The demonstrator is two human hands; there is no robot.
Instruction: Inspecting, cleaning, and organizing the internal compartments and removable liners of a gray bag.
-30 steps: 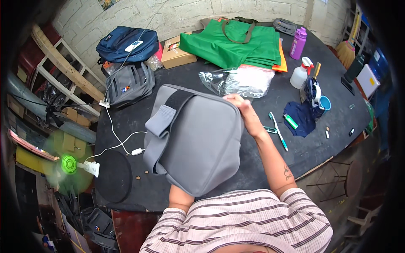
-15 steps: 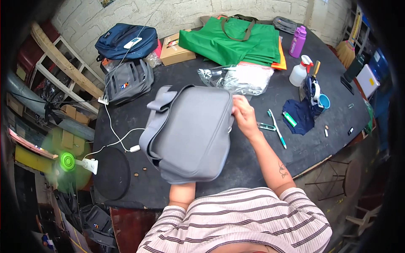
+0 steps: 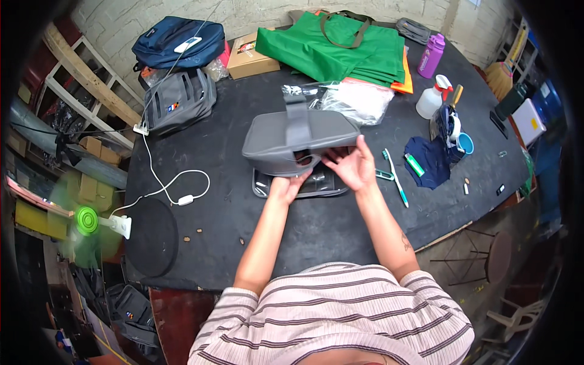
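A grey bag with a strap over its front stands tilted on the table in front of me. Beneath it, a flat grey-rimmed panel with a clear, shiny surface lies on the tabletop. My left hand reaches under the bag's near edge, its fingers partly hidden, supporting it. My right hand has its palm turned up at the bag's right corner, fingers bent around the edge. To the right lie a white and teal toothbrush, its clear case and a green tube on a navy cloth.
Across the back are a navy backpack, a grey backpack, a cardboard box, green tote bags and plastic packaging. A spray bottle and purple bottle stand right. A white cable and spinning fan are left.
The grey bag has swung from lying broad side up to standing tilted, farther from me. My left hand has come into view from beneath it. My right hand has turned palm up.
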